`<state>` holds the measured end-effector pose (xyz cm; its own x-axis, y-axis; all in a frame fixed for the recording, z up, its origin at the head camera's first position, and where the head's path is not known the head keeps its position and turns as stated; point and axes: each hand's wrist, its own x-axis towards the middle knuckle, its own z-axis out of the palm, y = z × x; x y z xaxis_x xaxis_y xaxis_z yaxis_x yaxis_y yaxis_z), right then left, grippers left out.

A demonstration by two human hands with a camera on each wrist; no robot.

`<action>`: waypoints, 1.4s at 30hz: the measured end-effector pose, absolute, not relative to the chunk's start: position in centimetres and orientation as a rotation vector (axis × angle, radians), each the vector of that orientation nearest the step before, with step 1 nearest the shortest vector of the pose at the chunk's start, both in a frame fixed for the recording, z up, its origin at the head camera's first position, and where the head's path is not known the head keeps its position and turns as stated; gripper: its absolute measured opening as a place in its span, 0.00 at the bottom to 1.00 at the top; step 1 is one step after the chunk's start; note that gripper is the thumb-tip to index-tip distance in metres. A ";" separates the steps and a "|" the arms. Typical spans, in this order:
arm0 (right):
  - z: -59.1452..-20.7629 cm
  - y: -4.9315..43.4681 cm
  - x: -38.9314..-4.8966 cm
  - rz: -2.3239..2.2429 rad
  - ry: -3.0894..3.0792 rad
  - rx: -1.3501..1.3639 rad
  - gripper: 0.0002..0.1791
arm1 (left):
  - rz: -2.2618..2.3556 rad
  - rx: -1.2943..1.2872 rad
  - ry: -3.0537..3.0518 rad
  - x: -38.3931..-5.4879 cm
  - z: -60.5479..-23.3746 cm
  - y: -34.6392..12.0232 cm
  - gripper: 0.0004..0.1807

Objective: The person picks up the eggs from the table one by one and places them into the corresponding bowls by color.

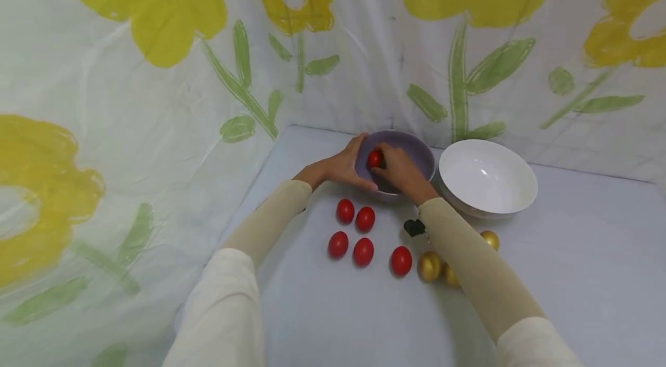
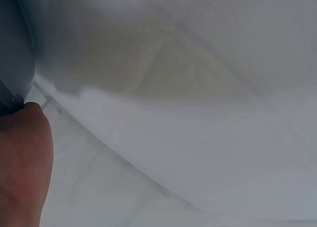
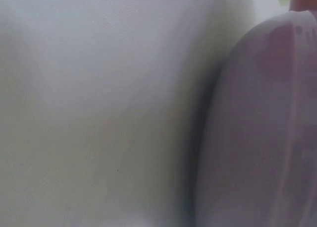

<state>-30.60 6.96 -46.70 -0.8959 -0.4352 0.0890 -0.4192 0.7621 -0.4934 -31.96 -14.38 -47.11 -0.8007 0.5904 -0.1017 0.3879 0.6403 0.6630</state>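
A purple bowl [image 1: 418, 153] stands at the back of the table against the cloth. My left hand [image 1: 340, 166] holds its left side, thumb along the front rim and fingers at the back. In the left wrist view, the side of the bowl [image 2: 15, 48] shows at the edge with part of the hand beside it. My right hand [image 1: 399, 167] reaches inside the bowl and holds a red egg [image 1: 374, 159] at its fingertips. The right wrist view shows the bowl's outer wall [image 3: 247, 138]; the right hand's fingers are hidden there.
Several red eggs, one red egg [image 1: 401, 261] nearest the right arm, lie on the white table [image 1: 322, 321]. Gold eggs, such as this gold egg [image 1: 429, 266], lie partly under the right forearm. A white bowl [image 1: 486, 176] stands right of the purple one. Flowered cloth [image 1: 364, 66] hangs behind and left.
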 end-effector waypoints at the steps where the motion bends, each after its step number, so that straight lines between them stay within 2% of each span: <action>1: -46.7 7.0 -30.7 -0.800 2.915 -0.701 0.30 | 0.920 0.781 2.555 -32.0 -47.1 -14.3 0.82; 20: -46.5 7.4 -30.6 -0.797 2.880 -0.659 0.34 | 0.941 0.806 2.564 -32.0 -47.0 -14.0 0.81; 27: -44.0 7.5 -29.7 -0.844 2.913 -0.673 0.38 | 0.908 0.774 2.563 -31.8 -46.8 -14.3 0.83; 35: -38.0 9.3 -25.7 -1.116 2.944 -0.734 0.40 | 0.953 0.758 2.541 -31.8 -46.9 -14.4 0.84; 42: -34.7 11.9 -20.1 -1.340 2.962 -0.762 0.40 | 0.979 0.772 2.542 -31.8 -46.9 -14.4 0.82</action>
<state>-20.09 11.94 -34.66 -0.8773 -0.3224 0.3555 -0.4799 0.5780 -0.6600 -31.83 -14.38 -46.94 -0.8071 0.5835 -0.0901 0.3724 0.6215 0.6892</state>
